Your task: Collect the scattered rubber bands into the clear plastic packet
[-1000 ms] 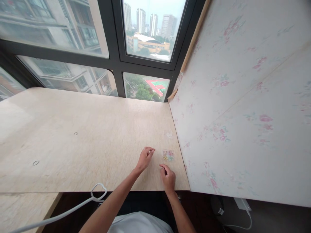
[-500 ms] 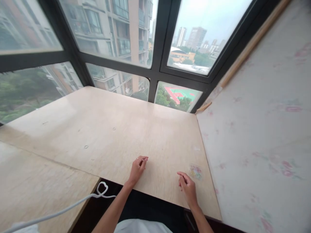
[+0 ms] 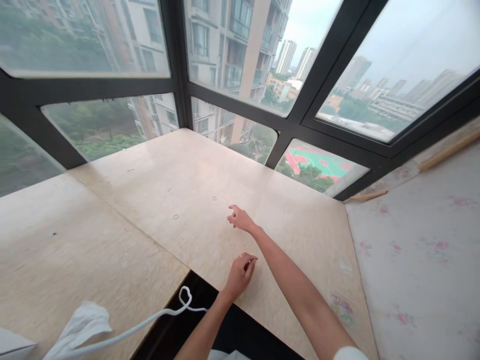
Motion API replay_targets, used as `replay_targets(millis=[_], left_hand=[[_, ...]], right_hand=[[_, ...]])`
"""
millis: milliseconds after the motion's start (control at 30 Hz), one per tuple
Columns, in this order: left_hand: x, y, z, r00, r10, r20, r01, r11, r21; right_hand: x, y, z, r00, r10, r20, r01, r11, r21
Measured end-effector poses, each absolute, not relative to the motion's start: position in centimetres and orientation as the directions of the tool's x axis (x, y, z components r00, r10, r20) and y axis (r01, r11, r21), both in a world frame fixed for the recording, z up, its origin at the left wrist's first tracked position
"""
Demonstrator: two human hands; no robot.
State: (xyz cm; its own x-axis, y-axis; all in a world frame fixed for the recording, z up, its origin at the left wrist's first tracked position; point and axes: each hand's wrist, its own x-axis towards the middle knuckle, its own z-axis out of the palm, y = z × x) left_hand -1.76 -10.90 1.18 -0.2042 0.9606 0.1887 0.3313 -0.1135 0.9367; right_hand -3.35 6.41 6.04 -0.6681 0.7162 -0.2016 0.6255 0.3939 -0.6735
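My right hand (image 3: 240, 219) reaches over the wooden surface (image 3: 195, 170), thumb and index finger apart, nothing visible between them. Just left of its fingertips lies a small thin ring (image 3: 214, 198), and a second ring (image 3: 176, 216) is farther left. Nearer my body, my left hand (image 3: 242, 272) is closed in a pinch near the front edge; whatever it may hold is too small to make out. A clear bag of small coloured items (image 3: 342, 307) lies at the right, beside my right forearm.
A white cable (image 3: 161, 314) loops over the dark gap at the front. Crumpled white tissue (image 3: 88, 320) and a white box (image 3: 15, 344) lie at the lower left. Dark-framed windows (image 3: 285, 131) bound the back; a flowered wall (image 3: 420, 250) stands right.
The view has turned left. My right hand has moved forward and left, towards the rings, and its fingers have spread. My left hand stays pinched near the front edge.
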Motion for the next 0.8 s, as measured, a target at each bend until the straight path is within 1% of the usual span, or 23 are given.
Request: replay_targets(millis=[133,233,333,433,500,600,700,800], left_hand=[[-1.8,-10.9,0.9,-0.193,0.963,0.186,0.354,-0.109,0.929],[-1.8,-10.7,0.6,-0.207,0.963,0.175,0.352,-0.093,0.931],[-1.8,-10.7,0.4,-0.228,0.961,0.157,0.331,-0.075,0.941],[-1.9,-10.6,0.5,-0.232,0.961,0.148,0.324,-0.067,0.944],[-2.0,-10.6,0.7,-0.23,0.963,0.141,0.323,-0.061,0.944],[-2.1,-10.6,0.8,-0.224,0.965,0.134,0.307,-0.06,0.95],[-2.1,-10.7,0.8,-0.219,0.966,0.137,0.29,-0.069,0.955],[-2.0,-10.7,0.8,-0.222,0.965,0.135,0.293,-0.066,0.954]], right_hand=[[-9.9,8.8,5.7,-0.674,0.687,-0.272,0.708,0.496,-0.503],[-12.9,9.4,5.2,-0.677,0.676,-0.293,0.73,0.563,-0.388],[-14.2,9.7,4.7,-0.678,0.673,-0.296,0.734,0.602,-0.314],[-14.2,10.1,4.3,-0.678,0.674,-0.292,0.735,0.616,-0.284],[-13.8,10.5,4.2,-0.688,0.661,-0.301,0.726,0.623,-0.291],[-12.6,11.1,4.2,-0.717,0.613,-0.333,0.697,0.629,-0.344],[-10.9,11.4,4.5,-0.741,0.552,-0.381,0.671,0.594,-0.444],[-8.5,10.9,4.4,-0.757,0.502,-0.418,0.647,0.488,-0.586]])
